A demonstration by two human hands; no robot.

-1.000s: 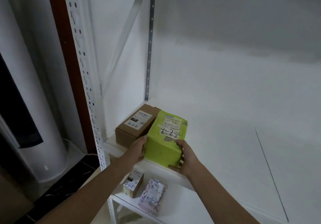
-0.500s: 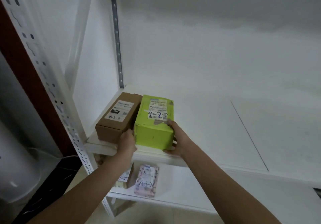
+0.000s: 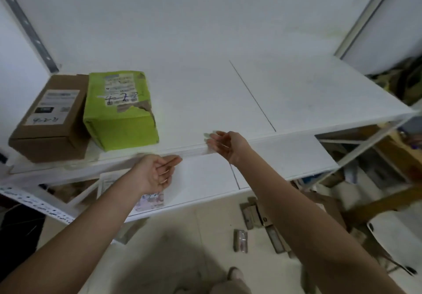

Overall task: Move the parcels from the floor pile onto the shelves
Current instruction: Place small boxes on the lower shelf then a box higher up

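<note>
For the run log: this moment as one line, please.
lime-green cardboard box: on upper white shelf, beside brown cardboard box | left hand: empty | right hand: empty, at shelf edge | small parcels: on floor

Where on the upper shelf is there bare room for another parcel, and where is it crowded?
Bare: the upper shelf from the green box rightward to its far end. Crowded: the left corner, brown box beside green box.

A parcel storeroom — broad white shelves [image 3: 296, 102] hang on a slotted metal upright [image 3: 29, 31] against a bare wall [image 3: 205, 19]. A brown carton [image 3: 52, 120] and a green parcel [image 3: 121, 122] carry shipping labels with handwritten codes — small packets [image 3: 240, 240] lie loose on the pale floor [image 3: 182, 236].
</note>
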